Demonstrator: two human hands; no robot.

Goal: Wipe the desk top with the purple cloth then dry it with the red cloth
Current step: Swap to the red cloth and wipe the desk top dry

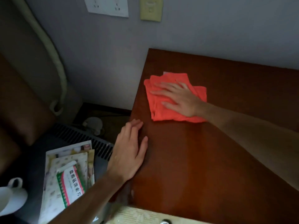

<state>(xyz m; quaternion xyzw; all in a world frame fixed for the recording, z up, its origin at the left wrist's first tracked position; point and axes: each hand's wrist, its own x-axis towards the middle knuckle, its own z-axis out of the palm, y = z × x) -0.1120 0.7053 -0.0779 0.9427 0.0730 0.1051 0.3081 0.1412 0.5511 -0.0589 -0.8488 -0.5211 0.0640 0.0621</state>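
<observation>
Red cloth [161, 109], folded, lies under the right hand [181, 99], fingers [159, 92] spread flat to press it dry-wiping the desk [194, 159], while the left hand [129, 152] rests open-fingered, bracing its edge.

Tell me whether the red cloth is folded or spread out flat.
Folded. The red cloth lies on the desk in stacked layers, edges fanned at its far corner, under the flat right hand.

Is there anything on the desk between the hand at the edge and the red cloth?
No. In the head view, only bare desk top lies between the left hand and the red cloth.
</observation>
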